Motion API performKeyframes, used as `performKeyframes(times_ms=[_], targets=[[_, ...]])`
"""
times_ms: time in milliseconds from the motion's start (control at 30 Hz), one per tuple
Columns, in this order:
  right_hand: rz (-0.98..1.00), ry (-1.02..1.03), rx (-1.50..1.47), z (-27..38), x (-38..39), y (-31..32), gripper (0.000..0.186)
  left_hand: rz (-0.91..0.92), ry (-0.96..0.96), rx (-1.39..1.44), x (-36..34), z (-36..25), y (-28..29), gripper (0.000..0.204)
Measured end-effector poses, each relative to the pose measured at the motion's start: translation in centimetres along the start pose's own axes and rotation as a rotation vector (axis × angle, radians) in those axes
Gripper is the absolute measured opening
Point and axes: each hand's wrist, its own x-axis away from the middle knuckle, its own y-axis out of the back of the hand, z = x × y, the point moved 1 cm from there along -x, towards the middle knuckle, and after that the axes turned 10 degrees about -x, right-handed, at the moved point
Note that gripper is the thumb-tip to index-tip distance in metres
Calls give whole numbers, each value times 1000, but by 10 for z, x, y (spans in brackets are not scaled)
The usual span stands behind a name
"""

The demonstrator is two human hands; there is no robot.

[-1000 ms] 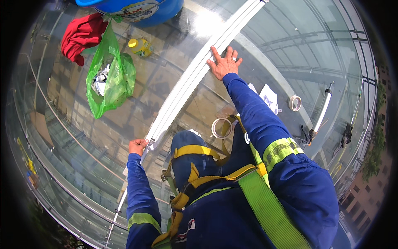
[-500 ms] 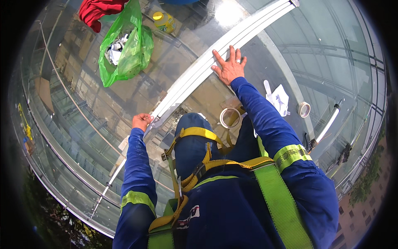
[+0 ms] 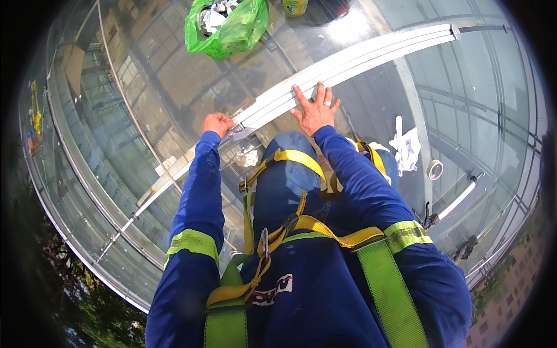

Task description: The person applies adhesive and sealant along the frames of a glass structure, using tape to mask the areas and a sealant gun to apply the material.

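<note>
A long white rail [image 3: 371, 60] with grooves along it runs from near my left hand up to the far right, lying on a glass surface. At its near end, beside the grey end piece [image 3: 239, 133], my left hand [image 3: 217, 124] is closed in a pinch. What the fingertips hold there, if anything, is too small to make out. My right hand [image 3: 317, 110] is open, fingers spread, with its fingertips resting on the rail's near side farther along. My bent knee [image 3: 288, 152] is just below the rail, between my arms.
Beyond the rail stand a green plastic bag [image 3: 235, 36] of scraps and a yellow-labelled container [image 3: 295, 6]. Crumpled white paper [image 3: 407, 152], a tape roll [image 3: 434, 169] and a white-tubed tool [image 3: 457, 199] lie at right. A rope [image 3: 119, 95] crosses the left side.
The view has shifted, so the rail slants less and the bag sits higher in view. The red cloth has left the picture. Both hands keep their places along the rail, the right slightly nearer the left.
</note>
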Motion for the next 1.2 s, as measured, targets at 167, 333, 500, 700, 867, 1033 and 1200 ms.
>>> performKeyframes(times_ms=[167,333,500,700,867,1033,1200], targets=[[7,-6,56,7,-3,0,66,20,50,-4,1,2,4,26],[13,-14,89,4,-5,-3,65,-16,18,-30,-1,2,0,28],[22,-15,71,8,-5,-2,65,122,4,166,-9,17,3,27],[15,-30,39,10,-6,0,67,156,-46,304,-6,15,-3,24],[33,-34,48,13,-7,-1,68,103,-51,192,-1,10,-1,25],[58,-40,51,11,-8,-4,68,-43,-38,59,5,-4,-2,32],[68,-37,50,13,-9,-5,68,-87,-42,3,3,-4,-3,33]])
